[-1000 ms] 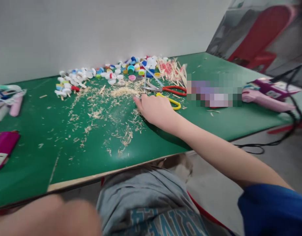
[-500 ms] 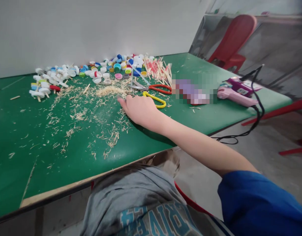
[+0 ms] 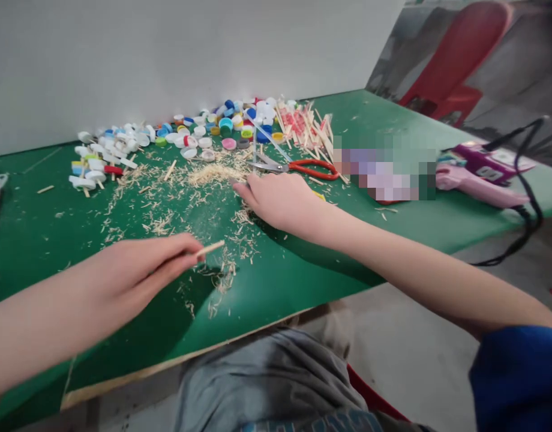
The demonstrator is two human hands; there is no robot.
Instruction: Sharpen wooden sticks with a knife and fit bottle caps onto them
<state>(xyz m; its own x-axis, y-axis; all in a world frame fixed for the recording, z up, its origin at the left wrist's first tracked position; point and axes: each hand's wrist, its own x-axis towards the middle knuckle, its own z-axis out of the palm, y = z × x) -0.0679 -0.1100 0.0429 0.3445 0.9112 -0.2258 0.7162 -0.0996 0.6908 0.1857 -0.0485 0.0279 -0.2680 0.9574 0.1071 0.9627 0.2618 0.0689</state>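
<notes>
My left hand [image 3: 141, 270] is above the green table, pinching a short, thin wooden stick [image 3: 212, 248] between thumb and fingers. My right hand [image 3: 282, 198] rests low over the table with curled fingers; a small dark tip shows by its thumb, but what lies under the palm is hidden. Just behind it are scissors with a red handle [image 3: 312, 169] and metal blades. A bit of a yellow handle [image 3: 320, 195] peeks out past the right wrist. Pale wood shavings [image 3: 215, 174] are heaped before the right hand and scattered between both hands.
Coloured bottle caps [image 3: 225, 124] line the wall, some on the left with sticks through them [image 3: 96, 176]. A bundle of wooden sticks [image 3: 303, 126] sits behind the scissors. On the right are a pink corded tool [image 3: 480, 186], its black cable [image 3: 519, 171] and a red chair [image 3: 456, 66].
My left hand has come in from the left with a wooden stick. The view has shifted, and my right hand stays by the scissors, now covering more of the yellow handle.
</notes>
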